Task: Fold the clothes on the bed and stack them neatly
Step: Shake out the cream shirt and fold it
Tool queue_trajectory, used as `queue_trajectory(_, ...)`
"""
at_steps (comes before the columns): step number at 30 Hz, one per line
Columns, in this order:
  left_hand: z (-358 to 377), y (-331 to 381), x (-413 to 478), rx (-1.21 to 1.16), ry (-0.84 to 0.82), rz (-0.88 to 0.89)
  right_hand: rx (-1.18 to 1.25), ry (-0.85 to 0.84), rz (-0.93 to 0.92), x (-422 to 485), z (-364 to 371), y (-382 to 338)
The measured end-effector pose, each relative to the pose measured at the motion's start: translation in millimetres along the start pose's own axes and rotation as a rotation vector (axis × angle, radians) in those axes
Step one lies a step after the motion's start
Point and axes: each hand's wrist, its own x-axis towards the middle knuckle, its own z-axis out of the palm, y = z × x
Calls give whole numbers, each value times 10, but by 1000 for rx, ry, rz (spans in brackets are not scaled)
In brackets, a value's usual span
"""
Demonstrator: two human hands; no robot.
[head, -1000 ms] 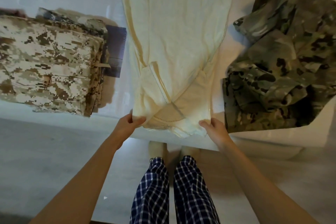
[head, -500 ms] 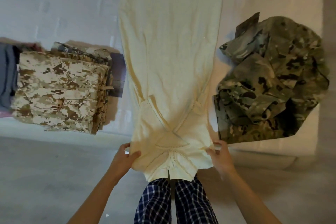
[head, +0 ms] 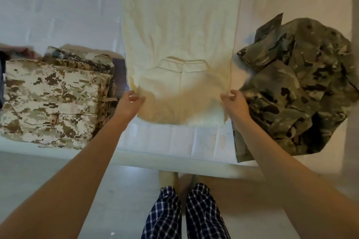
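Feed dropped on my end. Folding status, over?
Left hand, right hand: each pinching the near end of the cream garment. It lies lengthwise on the bed, partly folded. Unfolded green camo pile crowds the right hand.

**Bare forearms, checked trousers**

Both forearms are bare along their whole visible length, from the lower corners of the view up to the wrists. The left hand (head: 129,103) and the right hand (head: 234,101) are bare too. The person wears loose trousers (head: 165,215) in dark navy, crossed by thin white lines that form a small, regular check. The cloth looks soft and light, and each leg ends in a plain hem. Below the hems the feet (head: 168,177) show only as blurred shapes, so it is unclear whether they are covered
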Motion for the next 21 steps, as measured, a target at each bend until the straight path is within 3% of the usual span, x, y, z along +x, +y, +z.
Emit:
queue_trajectory(2,90,-203,-57,83,5,15,-128,77,-103,-53,72,189)
queue_trajectory(4,155,-402,-132,119,11,32,-145,97,-94,-128,124,365)
queue_trajectory(8,215,-597,-232,203,53,95,-27,-41,2,-195,188,578)
queue_trajectory(13,94,-653,-269,157,101,177,-24,-85,-62,-178,70,642)
queue_trajectory(16,-9,-855,-388,229,59,109,3,-100,-47,-374,11,829)
queue_trajectory(21,-41,-1377,-789,354,-39,-67,-67,-220,183,-830,91,1327)
